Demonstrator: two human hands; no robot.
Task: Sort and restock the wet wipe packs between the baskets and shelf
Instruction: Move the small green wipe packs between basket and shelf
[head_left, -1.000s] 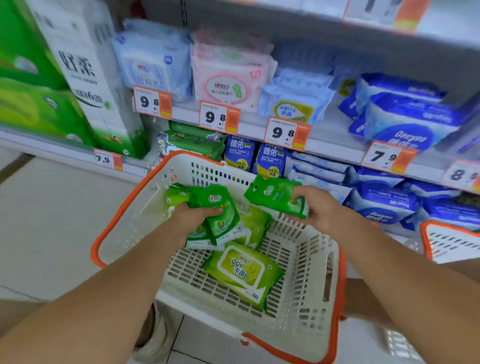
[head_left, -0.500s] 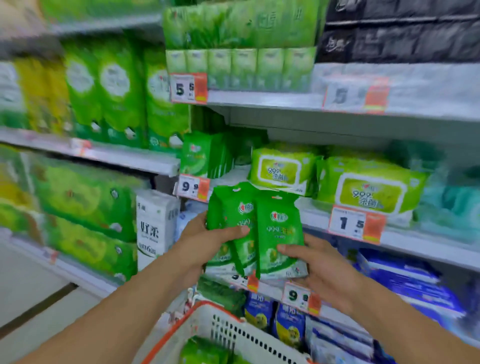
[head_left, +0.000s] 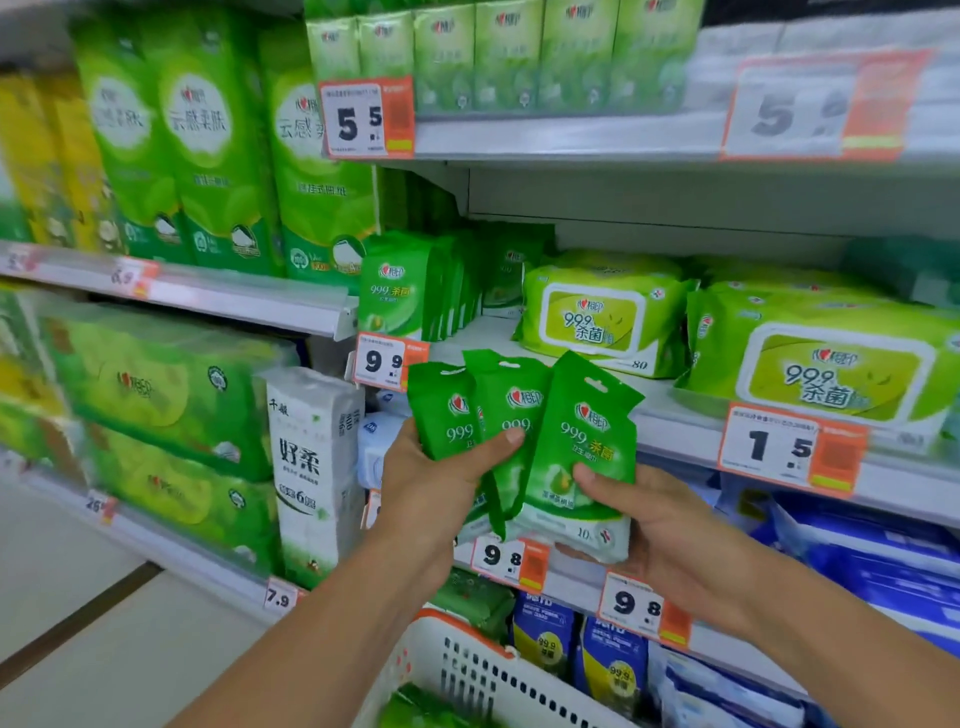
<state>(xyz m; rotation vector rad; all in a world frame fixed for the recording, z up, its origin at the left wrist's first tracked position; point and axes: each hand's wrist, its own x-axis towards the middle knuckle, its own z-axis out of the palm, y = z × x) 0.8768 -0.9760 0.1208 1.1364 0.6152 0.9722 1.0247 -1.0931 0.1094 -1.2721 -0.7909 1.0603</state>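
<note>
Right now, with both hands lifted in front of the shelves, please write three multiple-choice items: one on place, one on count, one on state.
1. Where does the row of small dark green hanging wipe packs stand?
A. left of the large light green wipe packs
B. in the white plastic basket with orange rim
C. on the top shelf

2. How many small green packs do the two hands hold together?
A. one
B. three
C. six

3. What does the right hand do?
A. hangs open, away from the packs
B. holds the front pack from below
C. grips the basket rim

Answers: 1 A, they stand above the 9.9 price tag, beside the large packs. 2 B, three tops fan out above the left hand. 3 B, its thumb lies on the pack's front and its fingers go beneath.
</note>
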